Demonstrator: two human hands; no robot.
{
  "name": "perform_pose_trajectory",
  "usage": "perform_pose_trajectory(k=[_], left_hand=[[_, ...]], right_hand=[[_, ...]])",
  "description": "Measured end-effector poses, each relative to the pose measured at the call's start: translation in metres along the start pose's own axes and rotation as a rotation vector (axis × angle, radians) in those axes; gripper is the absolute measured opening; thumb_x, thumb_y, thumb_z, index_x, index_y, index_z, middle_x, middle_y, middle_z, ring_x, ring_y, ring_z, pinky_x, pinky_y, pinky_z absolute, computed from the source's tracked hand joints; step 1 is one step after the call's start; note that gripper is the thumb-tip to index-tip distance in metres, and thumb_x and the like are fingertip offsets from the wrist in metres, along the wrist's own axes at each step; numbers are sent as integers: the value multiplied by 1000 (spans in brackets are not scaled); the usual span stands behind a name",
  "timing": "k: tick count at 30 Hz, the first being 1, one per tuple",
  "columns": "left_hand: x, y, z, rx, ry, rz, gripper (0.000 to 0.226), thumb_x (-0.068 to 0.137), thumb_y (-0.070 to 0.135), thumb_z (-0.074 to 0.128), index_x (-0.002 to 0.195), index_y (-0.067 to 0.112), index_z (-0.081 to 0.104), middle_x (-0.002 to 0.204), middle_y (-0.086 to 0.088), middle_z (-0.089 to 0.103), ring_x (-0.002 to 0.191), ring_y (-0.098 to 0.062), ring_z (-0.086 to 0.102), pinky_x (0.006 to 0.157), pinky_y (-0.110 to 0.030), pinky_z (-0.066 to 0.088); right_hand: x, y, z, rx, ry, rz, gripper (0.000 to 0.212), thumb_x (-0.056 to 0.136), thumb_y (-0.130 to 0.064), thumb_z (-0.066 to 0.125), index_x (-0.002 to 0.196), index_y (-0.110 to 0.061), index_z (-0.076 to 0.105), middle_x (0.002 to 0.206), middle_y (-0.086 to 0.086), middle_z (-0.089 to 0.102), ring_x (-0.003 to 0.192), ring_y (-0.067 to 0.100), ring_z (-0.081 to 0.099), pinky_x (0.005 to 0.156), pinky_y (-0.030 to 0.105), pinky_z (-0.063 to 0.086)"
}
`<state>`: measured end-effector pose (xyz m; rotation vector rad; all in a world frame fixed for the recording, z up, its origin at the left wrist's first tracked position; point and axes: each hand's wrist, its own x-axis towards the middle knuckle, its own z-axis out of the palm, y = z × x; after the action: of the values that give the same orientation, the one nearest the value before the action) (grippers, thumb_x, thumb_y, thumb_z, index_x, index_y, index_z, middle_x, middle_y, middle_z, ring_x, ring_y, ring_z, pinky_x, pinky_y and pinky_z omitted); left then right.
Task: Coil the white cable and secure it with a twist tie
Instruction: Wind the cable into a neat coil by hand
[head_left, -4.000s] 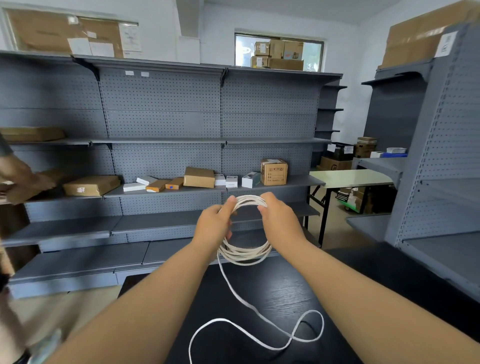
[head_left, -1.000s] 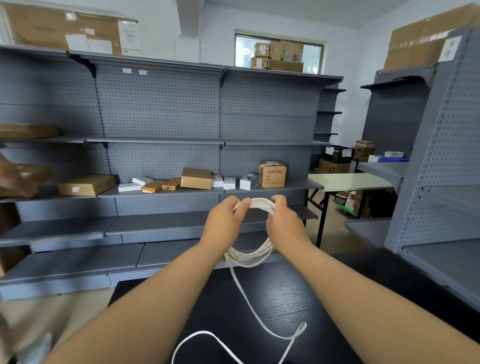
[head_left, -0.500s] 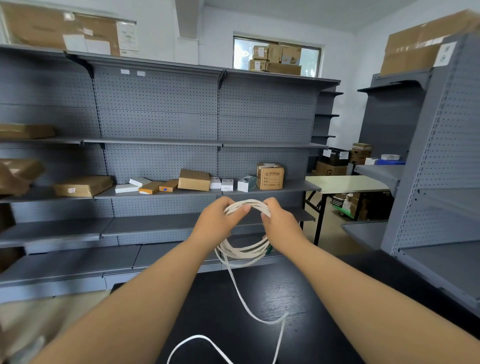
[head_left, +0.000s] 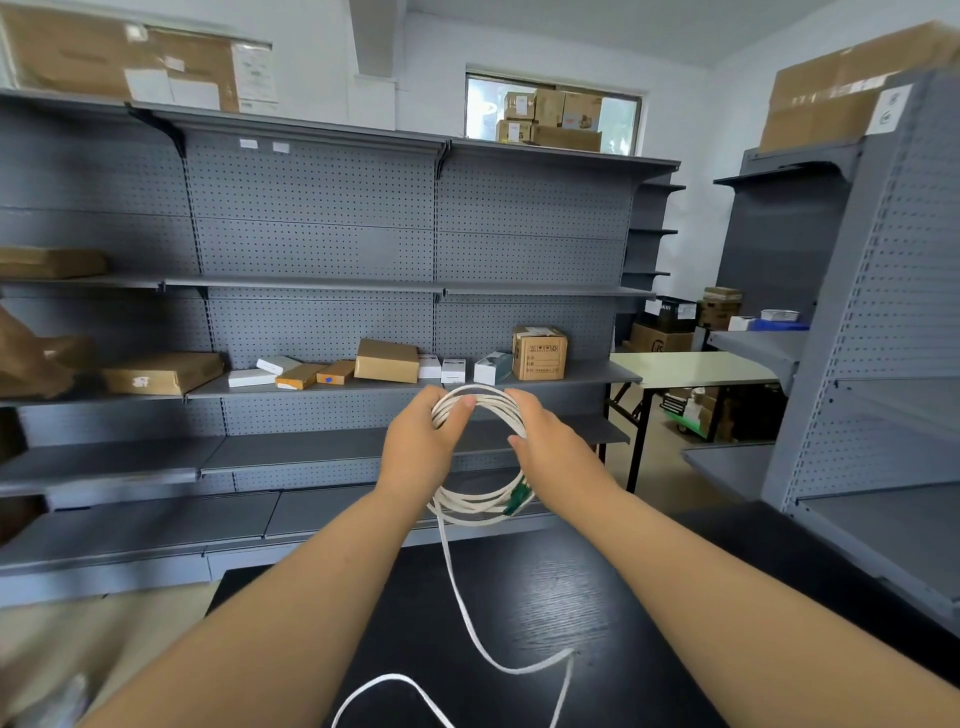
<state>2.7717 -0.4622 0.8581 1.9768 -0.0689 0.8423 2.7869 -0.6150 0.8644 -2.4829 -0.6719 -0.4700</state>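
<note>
- Holding a coil of white cable (head_left: 480, 452) mid-frame above the black tabletop (head_left: 540, 587), the left hand (head_left: 423, 447) pinches the top loops; the right hand (head_left: 556, 452) has its grip closed around the coil's right side.
- Several loops are made; a loose tail trails down across the tabletop at the bottom centre.
- Something green (head_left: 517, 500) sits low on the coil, possibly the tie; fastening looks undone.

One view only, head-worn, wide-angle, looking forward and slightly down along both forearms. The left hand (head_left: 423, 439) and right hand (head_left: 550, 447) sit close, centre frame, above the black table (head_left: 545, 587). Beyond, it faces the grey shelving (head_left: 311, 234) head-on, edges bending with the lens.
</note>
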Motion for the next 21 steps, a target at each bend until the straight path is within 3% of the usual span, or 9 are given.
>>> perform_pose_trajectory(k=[6, 10, 14, 17, 21], left_hand=[[0, 1, 0, 5, 5, -15, 35, 88, 42, 56, 61, 25, 42, 52, 9, 40, 49, -7, 37, 45, -17, 32], [-1, -1, 0, -130, -22, -83, 31, 87, 38, 60, 63, 23, 49, 52, 7, 44, 46, -11, 44, 42, -18, 37], [-3, -4, -4, -225, -86, -202, 22, 86, 34, 64, 72, 17, 58, 51, 4, 51, 41, -4, 50, 42, -17, 41], [-4, -4, -2, -366, -100, -304, 19, 88, 31, 61, 73, 21, 57, 53, 4, 52, 46, -7, 54, 50, -26, 42], [-7, -1, 4, -415, -47, -303, 21, 95, 30, 48, 77, 20, 49, 49, 9, 46, 43, -9, 54, 47, -24, 41]], right_hand=[[-1, -4, 2, 66, 79, 69, 22, 97, -13, 39, 119, -12, 41, 104, 14, 57, 90, 32, 53, 76, 40, 46], [-3, -3, 4, 135, 127, 140, 23, 97, -11, 37, 119, -13, 42, 97, 11, 56, 84, 27, 50, 68, 34, 39], [1, 0, 5, 268, 184, 282, 23, 97, -11, 36, 119, -15, 42, 95, 11, 55, 80, 26, 49, 64, 31, 34], [1, 1, 6, 328, 192, 317, 21, 97, -12, 36, 117, -16, 42, 95, 11, 56, 79, 26, 51, 62, 31, 37], [1, -1, 10, 402, 171, 335, 19, 95, -11, 38, 113, -17, 41, 95, 11, 58, 81, 28, 59, 68, 37, 47]])
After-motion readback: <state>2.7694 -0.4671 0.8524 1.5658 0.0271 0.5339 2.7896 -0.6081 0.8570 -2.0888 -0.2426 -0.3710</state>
